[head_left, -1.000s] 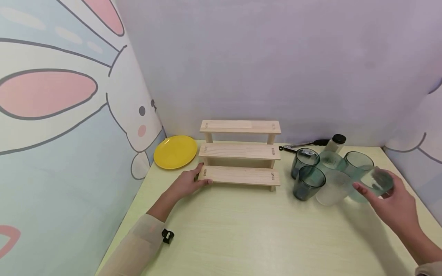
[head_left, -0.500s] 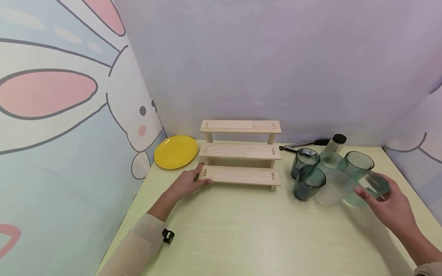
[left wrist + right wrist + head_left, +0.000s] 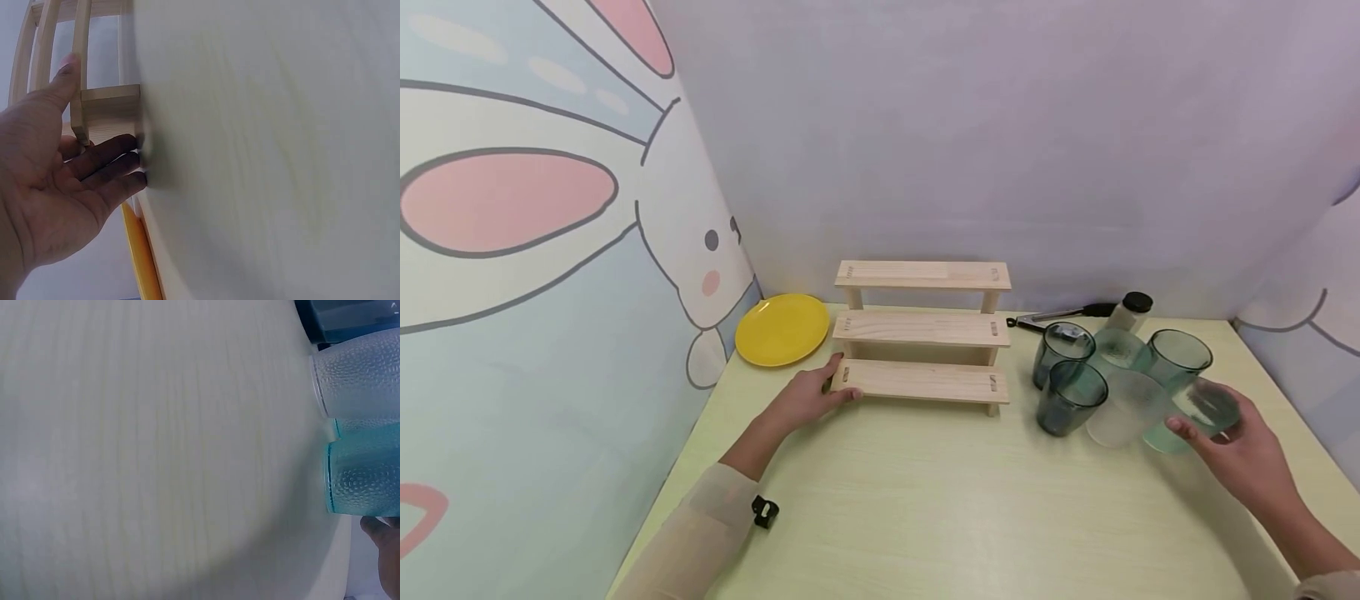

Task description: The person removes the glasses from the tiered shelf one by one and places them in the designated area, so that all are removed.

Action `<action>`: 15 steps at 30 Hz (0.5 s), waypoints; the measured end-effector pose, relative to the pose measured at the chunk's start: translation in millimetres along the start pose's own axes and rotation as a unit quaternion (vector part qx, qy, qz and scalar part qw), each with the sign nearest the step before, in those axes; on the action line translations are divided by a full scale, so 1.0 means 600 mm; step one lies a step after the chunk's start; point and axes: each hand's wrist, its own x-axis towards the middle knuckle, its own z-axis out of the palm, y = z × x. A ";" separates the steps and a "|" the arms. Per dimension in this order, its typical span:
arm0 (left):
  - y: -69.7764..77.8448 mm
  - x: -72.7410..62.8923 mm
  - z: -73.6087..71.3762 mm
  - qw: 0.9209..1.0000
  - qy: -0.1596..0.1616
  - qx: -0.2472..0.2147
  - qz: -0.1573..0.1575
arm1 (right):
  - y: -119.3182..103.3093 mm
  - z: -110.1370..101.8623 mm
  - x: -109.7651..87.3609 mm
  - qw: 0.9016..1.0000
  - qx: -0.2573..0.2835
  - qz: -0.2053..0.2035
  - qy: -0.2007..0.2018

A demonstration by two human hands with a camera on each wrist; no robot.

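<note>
My left hand point(image 3: 801, 402) grips the left end of the lowest step of a three-tier wooden stand point(image 3: 921, 329). In the left wrist view its thumb lies on the step point(image 3: 76, 106), with fingers curled below the end. At the right, my right hand point(image 3: 1255, 454) holds a pale green textured glass point(image 3: 1204, 410), turned base up. The right wrist view shows this green glass point(image 3: 364, 478) with its rim at the tabletop and my thumb at its side. Right beside it is a frosted clear glass point(image 3: 1123, 408), also upside down. The far fingers of my right hand are mostly hidden.
Two dark grey-blue glasses point(image 3: 1060, 417) stand upright left of the frosted glass. Behind are another upside-down green glass point(image 3: 1122, 348), an upright greenish glass point(image 3: 1180, 350), a black-capped jar point(image 3: 1129, 313) and black-handled tongs point(image 3: 1067, 314). A yellow plate point(image 3: 782, 330) lies left of the stand.
My right hand has moved a little left and nearer with the green glass, bringing it closer to the frosted one. My left hand keeps its place on the stand.
</note>
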 end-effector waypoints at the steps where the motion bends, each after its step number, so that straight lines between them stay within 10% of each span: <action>1: 0.001 0.000 0.000 1.000 -0.001 -0.001 -0.001 | 0.000 0.001 0.000 1.000 0.005 -0.001 0.001; 15: 0.020 -0.008 -0.044 1.000 -0.007 0.011 0.011 | -0.028 -0.001 0.012 0.999 -0.037 -0.021 0.000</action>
